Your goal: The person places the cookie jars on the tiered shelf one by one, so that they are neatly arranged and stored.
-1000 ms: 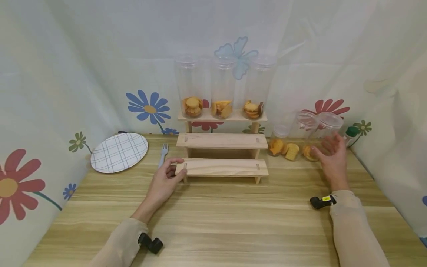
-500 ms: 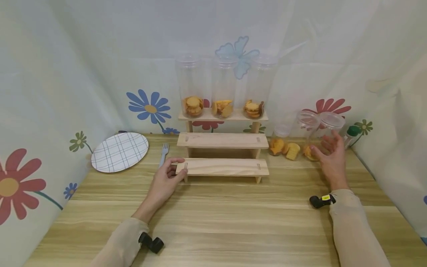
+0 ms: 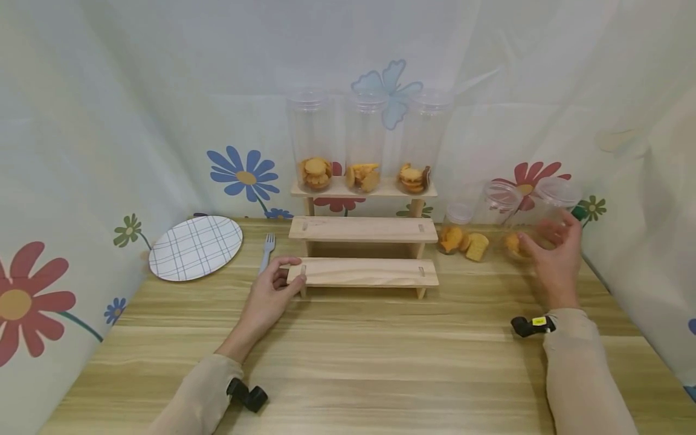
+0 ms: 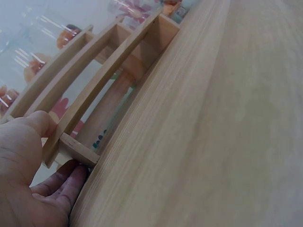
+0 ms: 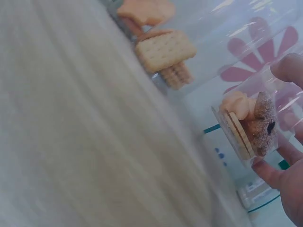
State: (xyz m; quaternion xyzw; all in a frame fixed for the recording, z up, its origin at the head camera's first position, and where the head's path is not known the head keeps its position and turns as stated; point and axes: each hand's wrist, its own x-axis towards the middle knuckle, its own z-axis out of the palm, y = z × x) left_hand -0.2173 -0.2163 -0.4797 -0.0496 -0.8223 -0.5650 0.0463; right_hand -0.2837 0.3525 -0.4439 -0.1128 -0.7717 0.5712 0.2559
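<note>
Two grips: my left hand [image 3: 273, 295] pinches the lowest wooden shelf [image 3: 361, 272], my right hand [image 3: 560, 263] holds a clear cookie jar [image 3: 536, 219].

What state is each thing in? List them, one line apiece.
Three tall clear plastic shelf jars: capped, upright, part-filled with cookies
Pale wooden three-tier rack: standing, gripped by the left hand
Rightmost clear cylindrical plastic jar: held by the right hand
Two clear plastic table jars: standing, part-filled
White blue-lined plate: patterned face showing
Grey plastic fork: lying flat
Green-capped bottle: capped, partly hidden
</note>
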